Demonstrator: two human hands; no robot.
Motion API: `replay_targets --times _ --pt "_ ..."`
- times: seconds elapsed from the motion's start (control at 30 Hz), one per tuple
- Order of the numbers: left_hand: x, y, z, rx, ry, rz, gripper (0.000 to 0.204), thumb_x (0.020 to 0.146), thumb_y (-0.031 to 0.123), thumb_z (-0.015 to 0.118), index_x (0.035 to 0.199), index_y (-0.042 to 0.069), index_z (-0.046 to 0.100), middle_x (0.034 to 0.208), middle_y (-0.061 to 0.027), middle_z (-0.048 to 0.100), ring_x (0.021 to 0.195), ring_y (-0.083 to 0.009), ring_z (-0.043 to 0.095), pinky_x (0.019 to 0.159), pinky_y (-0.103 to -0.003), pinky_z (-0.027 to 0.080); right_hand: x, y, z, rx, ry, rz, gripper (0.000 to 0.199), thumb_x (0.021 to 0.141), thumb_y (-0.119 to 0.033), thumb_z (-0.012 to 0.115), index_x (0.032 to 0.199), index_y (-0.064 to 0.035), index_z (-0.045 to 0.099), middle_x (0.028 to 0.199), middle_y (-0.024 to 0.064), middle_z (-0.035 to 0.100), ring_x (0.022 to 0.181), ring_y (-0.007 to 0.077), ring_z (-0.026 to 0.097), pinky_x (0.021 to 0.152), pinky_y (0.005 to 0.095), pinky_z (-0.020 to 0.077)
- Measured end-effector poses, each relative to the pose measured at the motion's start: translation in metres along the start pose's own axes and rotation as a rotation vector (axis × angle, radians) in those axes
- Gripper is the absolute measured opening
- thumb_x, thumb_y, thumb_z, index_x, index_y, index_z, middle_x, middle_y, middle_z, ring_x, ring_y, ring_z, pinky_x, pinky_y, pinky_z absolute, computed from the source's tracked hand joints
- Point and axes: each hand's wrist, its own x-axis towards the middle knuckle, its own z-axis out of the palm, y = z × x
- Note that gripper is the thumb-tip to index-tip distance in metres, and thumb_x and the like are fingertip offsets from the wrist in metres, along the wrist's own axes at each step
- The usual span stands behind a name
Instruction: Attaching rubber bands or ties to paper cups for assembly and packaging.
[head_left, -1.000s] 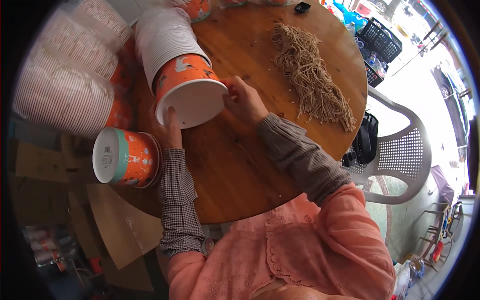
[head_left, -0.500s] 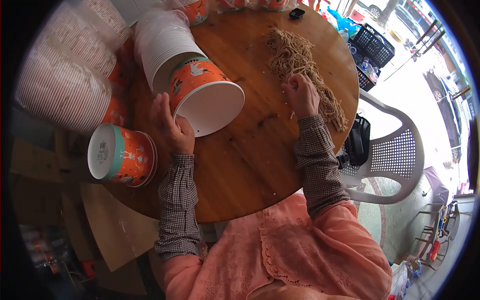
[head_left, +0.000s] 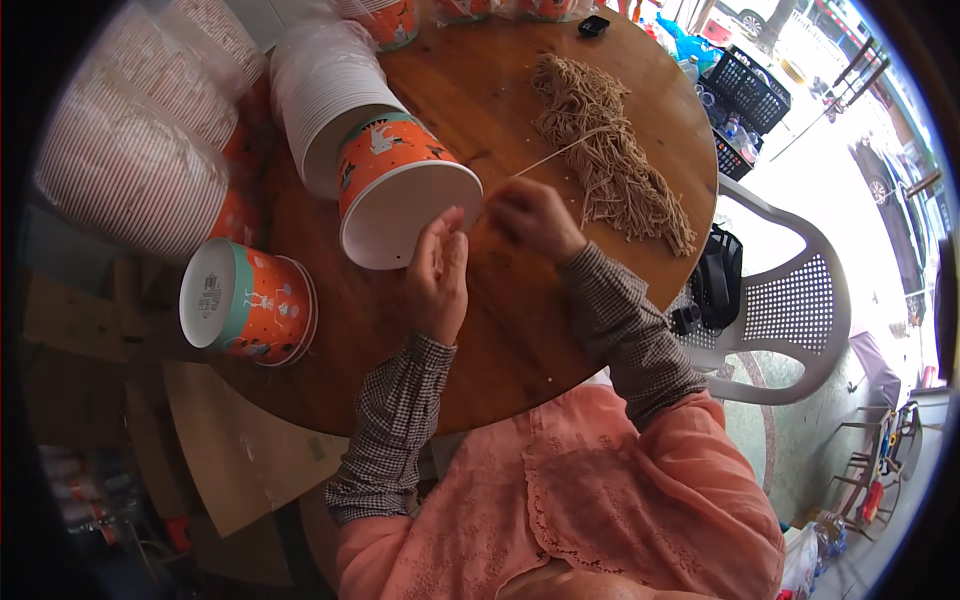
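A large orange paper bucket (head_left: 395, 165) lies on its side on the table, its white mouth facing me, with a small dark hole near the rim. My left hand (head_left: 438, 275) is in front of that mouth, fingers stretched out, holding nothing. To its right, my right hand (head_left: 535, 218) is closed in a pinch on a thin tan string (head_left: 552, 157). The string stretches back to a loose heap of tan strings (head_left: 610, 150) on the right side of the table. Slight blur covers the right fingertips.
Nested white buckets (head_left: 330, 90) in plastic wrap lie behind the orange one. More wrapped stacks (head_left: 130, 150) rise at the far left. Another orange bucket (head_left: 265, 305) lies at the round wooden table's (head_left: 480, 385) left edge. A white plastic chair (head_left: 800, 300) stands right, beside black crates (head_left: 745, 90).
My right hand has moved left from the heap, drawing out a string. My left hand has let go of the bucket's rim and shifted right, across its mouth.
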Motion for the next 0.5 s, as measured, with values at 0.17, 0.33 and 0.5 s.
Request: replay_targets --times 0.17,0.33,0.5 --pt "0.008 -0.016 -0.030 -0.457 -0.155 -0.513 0.038 0.103 0.029 0.042 0.120 -0.002 0.056 0.106 -0.0103 0.065 0.096 -0.0161 0.064 0.080 -0.029 0.053 -0.008 -0.026 0.033 0.426 -0.191 0.116 0.011 0.096 -0.014 0.057 0.098 -0.0039 0.053 0.078 0.0059 0.064 0.057 0.0109 0.062 0.050 0.0226 0.0507" --pt "0.018 0.007 -0.038 -0.527 -0.233 -0.861 0.035 0.102 0.029 0.044 0.115 0.000 0.059 0.095 -0.0085 0.067 0.083 -0.0176 0.067 0.071 -0.033 0.056 -0.004 -0.023 0.016 0.400 -0.106 0.125 0.009 0.096 -0.013 0.056 0.098 -0.0044 0.054 0.081 0.0066 0.065 0.062 0.0108 0.063 0.052 0.0226 0.0513" --pt "0.015 -0.005 -0.047 -0.186 -0.503 -0.710 0.022 0.095 0.020 0.059 0.099 0.000 0.066 0.081 -0.0047 0.064 0.063 -0.0101 0.058 0.062 -0.027 0.053 -0.005 -0.024 0.008 0.025 -0.049 0.126 0.010 0.090 -0.009 0.059 0.094 -0.0001 0.058 0.077 0.0101 0.068 0.060 0.0128 0.064 0.052 0.0273 0.0515"
